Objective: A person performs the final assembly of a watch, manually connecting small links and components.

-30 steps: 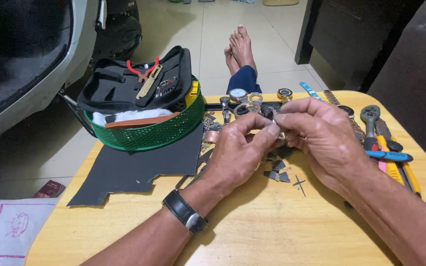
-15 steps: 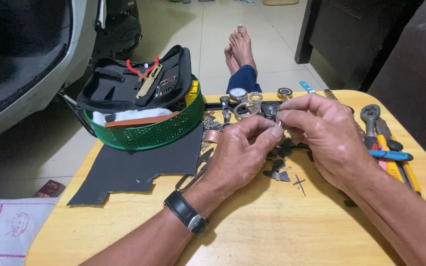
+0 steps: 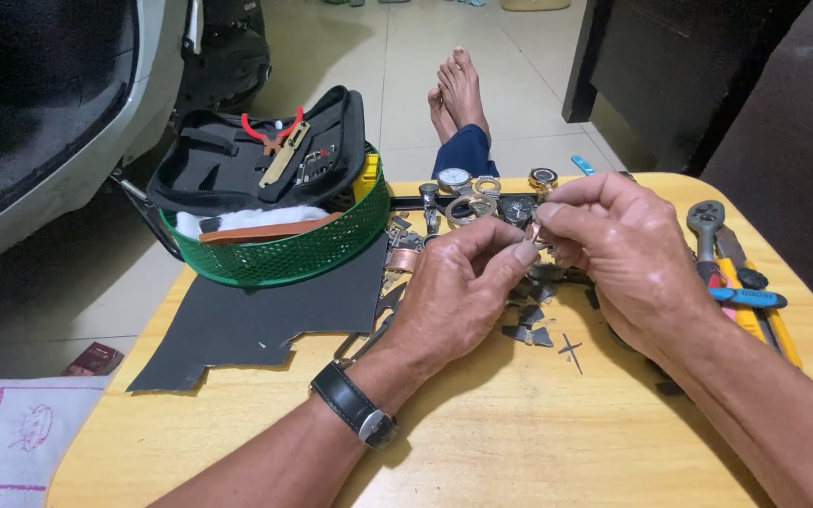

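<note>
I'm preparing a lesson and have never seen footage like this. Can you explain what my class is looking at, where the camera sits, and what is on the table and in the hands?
The camera is worn on a person's head and looks down at their own two bare hands; there is no machine. The left hand, with a wristwatch, and the right hand meet over a round wooden table, pinching a small metal part too small to identify. On the table lie watch faces, small metal pieces, a dark mat, a green basket holding a black tool case, and hand tools at the right.

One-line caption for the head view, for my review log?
Both hands, left hand and right hand, pinch a small metal part above scattered watch pieces on a round wooden table.
</note>
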